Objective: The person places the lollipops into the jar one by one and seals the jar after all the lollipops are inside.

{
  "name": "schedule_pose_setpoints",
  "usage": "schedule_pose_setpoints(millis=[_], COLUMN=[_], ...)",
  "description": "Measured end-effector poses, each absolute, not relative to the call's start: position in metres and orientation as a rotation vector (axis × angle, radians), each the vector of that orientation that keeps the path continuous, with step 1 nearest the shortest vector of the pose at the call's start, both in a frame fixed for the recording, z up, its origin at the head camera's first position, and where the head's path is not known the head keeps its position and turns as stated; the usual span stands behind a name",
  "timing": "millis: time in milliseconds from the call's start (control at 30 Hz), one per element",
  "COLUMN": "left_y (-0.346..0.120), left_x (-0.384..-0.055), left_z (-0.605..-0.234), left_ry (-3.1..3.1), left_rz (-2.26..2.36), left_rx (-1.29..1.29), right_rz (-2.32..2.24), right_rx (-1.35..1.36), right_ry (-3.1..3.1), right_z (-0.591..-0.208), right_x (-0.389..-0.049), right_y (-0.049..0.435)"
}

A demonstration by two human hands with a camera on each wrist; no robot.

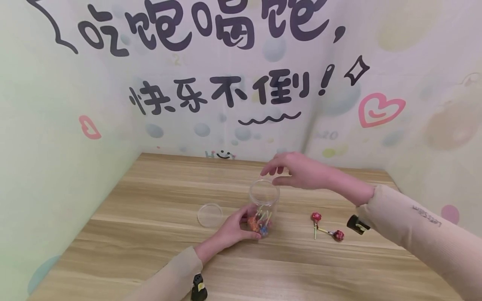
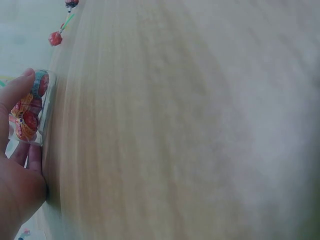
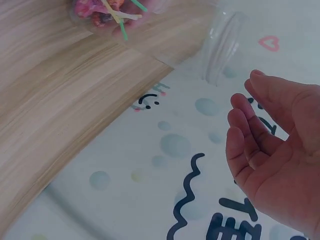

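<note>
A clear plastic jar [image 1: 265, 196] stands upright on the table, its top uncovered. Inside, near the bottom, lie several lollipops [image 1: 255, 225] in colourful wrappers, their thin sticks pointing up. My left hand [image 1: 235, 228] grips the lower part of the jar, thumb in front; the left wrist view shows its thumb and fingers [image 2: 34, 157] around the base. Just above the jar's mouth is my right hand [image 1: 301, 171], empty, its fingers loosely bent. In the right wrist view that hand [image 3: 280, 150] is apart from the jar's rim [image 3: 220, 55].
A round clear lid [image 1: 209, 215] lies on the table left of the jar. To the right are two red-wrapped lollipops [image 1: 316, 216] with crossing sticks. The wooden table [image 1: 150, 200] meets a printed wall covering [image 1: 226, 133] at its back edge.
</note>
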State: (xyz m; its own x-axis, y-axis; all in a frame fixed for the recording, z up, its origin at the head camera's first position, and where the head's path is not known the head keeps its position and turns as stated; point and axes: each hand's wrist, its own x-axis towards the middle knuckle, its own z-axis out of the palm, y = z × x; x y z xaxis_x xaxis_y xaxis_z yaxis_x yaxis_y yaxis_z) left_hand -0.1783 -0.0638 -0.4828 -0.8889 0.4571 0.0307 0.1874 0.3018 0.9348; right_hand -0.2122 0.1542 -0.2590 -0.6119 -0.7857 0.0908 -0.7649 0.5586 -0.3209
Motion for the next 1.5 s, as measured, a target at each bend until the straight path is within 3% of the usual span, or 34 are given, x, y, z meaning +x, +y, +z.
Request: schedule_pose_setpoints(millis=[733, 967, 1500], left_y=[-0.063, -0.064, -0.063], left_x=[-0.178, -0.177, -0.178], left_z=[-0.484, -0.485, -0.485], left_ry=[2.363, 2.407, 2.361], left_rz=[1.617, 1.592, 1.601], left_rx=[0.614, 0.688, 0.583], right_rz=[-0.727, -0.694, -0.653], right_rx=[-1.174, -1.157, -1.028], right_ry=[2.88, 2.923, 3.029], right_z=[-0.271, -0.286, -0.341], right_x=[-0.208, -0.204, -0.198], right_y=[0.21, 0.221, 0.253])
